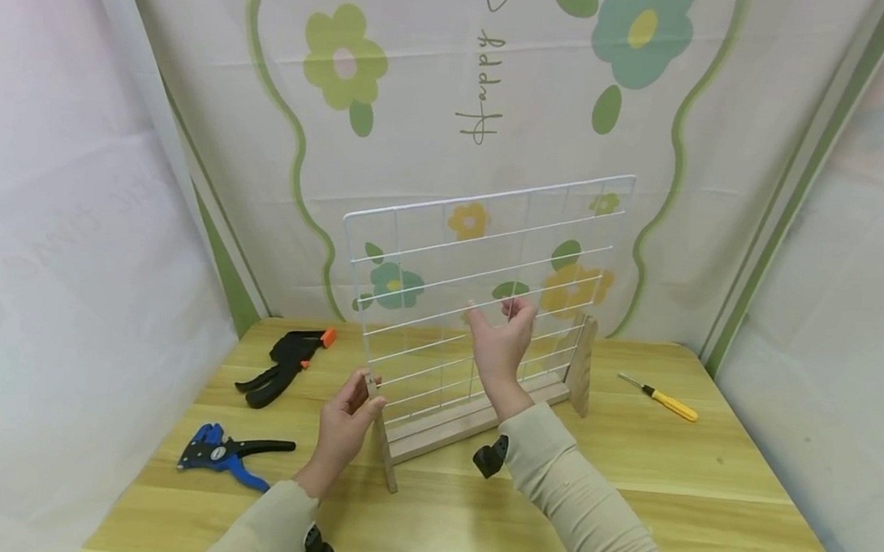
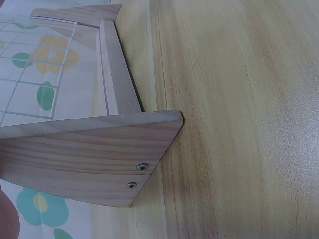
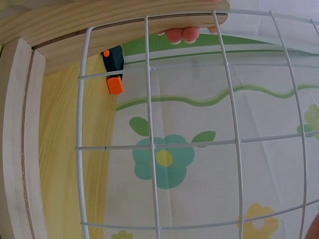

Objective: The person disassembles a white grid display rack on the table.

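Note:
A white wire grid panel stands upright, leaning slightly, in a wooden stand with two side pieces and a grooved crossbar. My left hand grips the upper end of the left side piece, thumb in front. Its fingertips show past that piece in the right wrist view. My right hand is raised at the middle of the grid, thumb and fingers spread apart around nothing visible. In the right wrist view the grid's lower wire runs beside the crossbar with a gap between. Two bolt heads show on the left side piece.
Left of the stand lie a black clamp with orange pads and a blue and black wire stripper. A yellow-handled screwdriver lies to the right. A flower-printed cloth hangs behind the wooden table.

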Available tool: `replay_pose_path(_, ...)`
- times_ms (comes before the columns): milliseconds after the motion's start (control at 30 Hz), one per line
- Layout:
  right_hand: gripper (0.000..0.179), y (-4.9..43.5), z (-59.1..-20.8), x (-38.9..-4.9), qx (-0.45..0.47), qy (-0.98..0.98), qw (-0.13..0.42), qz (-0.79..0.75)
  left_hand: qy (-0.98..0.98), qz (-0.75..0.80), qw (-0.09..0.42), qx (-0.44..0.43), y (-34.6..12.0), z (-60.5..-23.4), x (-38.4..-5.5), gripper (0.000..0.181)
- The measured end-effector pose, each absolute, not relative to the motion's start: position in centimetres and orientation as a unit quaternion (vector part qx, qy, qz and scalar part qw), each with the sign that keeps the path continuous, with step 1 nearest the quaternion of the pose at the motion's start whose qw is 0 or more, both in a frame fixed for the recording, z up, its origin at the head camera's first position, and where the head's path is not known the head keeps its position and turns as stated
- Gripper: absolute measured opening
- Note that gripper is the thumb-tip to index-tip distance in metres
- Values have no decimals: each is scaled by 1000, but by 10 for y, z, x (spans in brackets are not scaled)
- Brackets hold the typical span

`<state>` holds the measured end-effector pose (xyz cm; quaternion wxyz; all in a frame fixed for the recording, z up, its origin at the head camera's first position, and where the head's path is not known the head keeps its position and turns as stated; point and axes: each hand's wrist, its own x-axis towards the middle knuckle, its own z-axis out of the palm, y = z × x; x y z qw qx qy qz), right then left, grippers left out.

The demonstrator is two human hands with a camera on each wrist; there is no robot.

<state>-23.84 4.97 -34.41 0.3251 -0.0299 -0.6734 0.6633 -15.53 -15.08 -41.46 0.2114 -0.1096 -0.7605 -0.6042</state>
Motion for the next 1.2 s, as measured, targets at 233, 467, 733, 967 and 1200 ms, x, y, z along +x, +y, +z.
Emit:
replay_pose_path(233, 49, 48, -332, -241, -22, -677, 341, 652, -756, -606, 220, -114, -150, -414, -155, 35)
replay_pose_path(467, 51, 47, -325, -239, -35, -681, 334, 650, -753, -607, 223, -123, -151, -416, -156, 35)
replay_pose_path(733, 50, 48, -318, -239, -28, -678, 338, 652, -750, -608, 228, -129, -151, -417, -155, 34)
replay_pose_path(967, 50, 48, -311, -241, -30, -679, 340, 650, -746, -615, 221, -129, -152, -418, -156, 33)
replay_pose_path(1200, 52, 48, -306, -242, -42, -680, 338, 650, -749, -614, 217, -122, -152, -416, -155, 35)
